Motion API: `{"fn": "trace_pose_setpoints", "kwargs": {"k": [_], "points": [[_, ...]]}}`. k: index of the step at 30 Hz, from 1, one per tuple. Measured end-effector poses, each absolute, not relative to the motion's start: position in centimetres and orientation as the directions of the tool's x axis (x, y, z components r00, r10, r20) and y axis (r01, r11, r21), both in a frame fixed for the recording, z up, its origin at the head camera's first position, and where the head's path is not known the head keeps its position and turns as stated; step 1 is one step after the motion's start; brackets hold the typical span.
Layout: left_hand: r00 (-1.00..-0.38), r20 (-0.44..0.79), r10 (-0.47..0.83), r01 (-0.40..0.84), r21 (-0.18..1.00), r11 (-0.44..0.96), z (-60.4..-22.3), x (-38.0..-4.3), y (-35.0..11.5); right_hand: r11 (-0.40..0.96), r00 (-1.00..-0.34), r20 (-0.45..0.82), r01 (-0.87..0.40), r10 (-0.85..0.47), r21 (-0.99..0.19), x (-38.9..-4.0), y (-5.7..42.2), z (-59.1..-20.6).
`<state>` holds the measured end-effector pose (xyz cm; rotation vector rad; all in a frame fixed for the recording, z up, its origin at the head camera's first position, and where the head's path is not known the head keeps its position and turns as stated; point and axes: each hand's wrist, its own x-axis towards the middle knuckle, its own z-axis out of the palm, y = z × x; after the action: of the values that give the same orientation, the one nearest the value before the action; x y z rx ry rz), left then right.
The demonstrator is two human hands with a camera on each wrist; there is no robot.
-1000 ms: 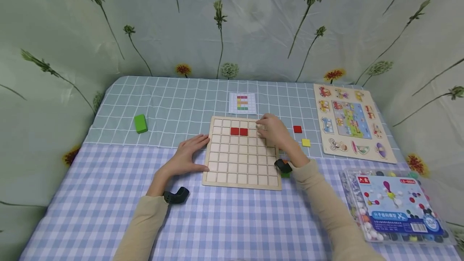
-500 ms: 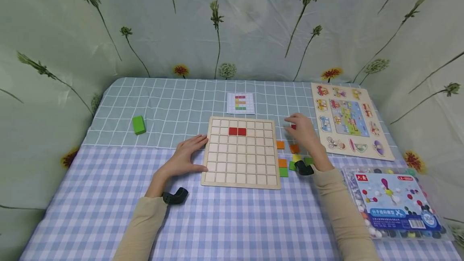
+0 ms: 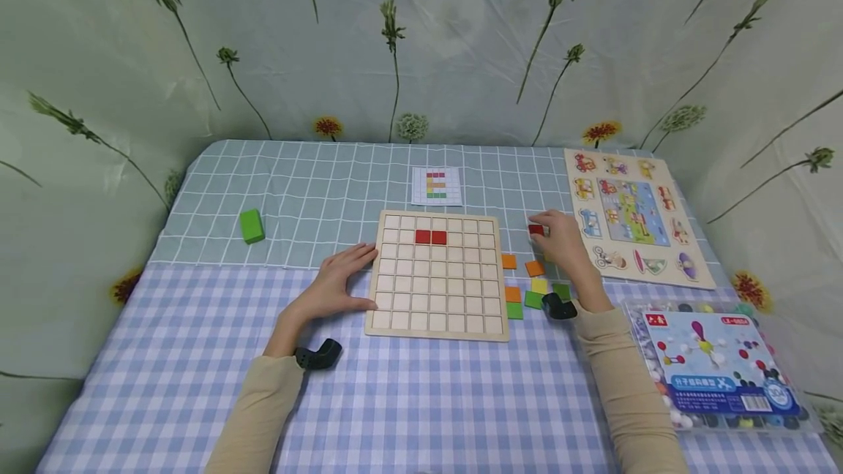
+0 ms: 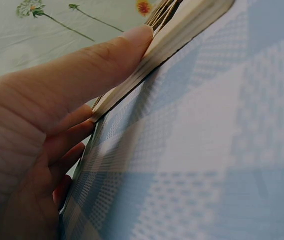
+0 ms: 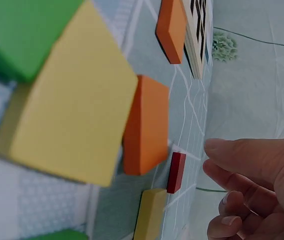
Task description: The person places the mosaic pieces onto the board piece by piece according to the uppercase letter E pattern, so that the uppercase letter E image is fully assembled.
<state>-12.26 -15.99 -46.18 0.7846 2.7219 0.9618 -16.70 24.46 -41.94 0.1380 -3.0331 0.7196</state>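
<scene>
In the head view, my left hand [image 3: 337, 282] lies beside the wooden grid board [image 3: 371, 276], fingers and thumb touching its left edge. The left wrist view shows the thumb [image 4: 102, 65] against the side of the board. Two red square tiles [image 3: 431, 237] sit side by side in the board's second row. Right of the board, my right hand [image 3: 560, 238] is over a loose red tile [image 3: 536, 230]. In the right wrist view that red tile [image 5: 176, 172] rests on the cloth, apart from the thumb and fingertips, which hold nothing.
Several orange, yellow and green tiles [image 3: 535, 268] lie right of the board. A pattern card [image 3: 437, 186] lies behind it. A green block [image 3: 252, 227] is at the left. At the right are a picture puzzle board [image 3: 632, 276] and a clear box of molecule pieces [image 3: 724, 364].
My right hand has moved right, from above the board to the loose red tile, uncovering tiles beside the board. My left hand stays at the board's edge.
</scene>
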Motion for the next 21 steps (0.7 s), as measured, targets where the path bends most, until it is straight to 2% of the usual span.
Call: {"fn": "trace_pose_setpoints", "kwargs": {"k": [6, 15, 21], "points": [[-0.852, 0.038, 0.521, 0.431, 0.614, 0.661, -46.37, -12.31, -16.04, 0.893, -0.997, 0.011, -0.072, -0.075, -0.443, -16.98, 24.72, -41.78], [-0.850, 0.037, 0.526, 0.433, 0.617, 0.656, -46.39, -12.29, -16.01, 0.890, -0.987, -0.157, 0.059, -0.014, -0.452, -17.16, 24.95, -41.82], [-0.850, 0.036, 0.526, 0.434, 0.615, 0.659, -46.37, -12.34, -16.01, 0.899, -0.990, -0.141, 0.036, -0.028, -0.436, -16.95, 24.96, -41.92]]}}
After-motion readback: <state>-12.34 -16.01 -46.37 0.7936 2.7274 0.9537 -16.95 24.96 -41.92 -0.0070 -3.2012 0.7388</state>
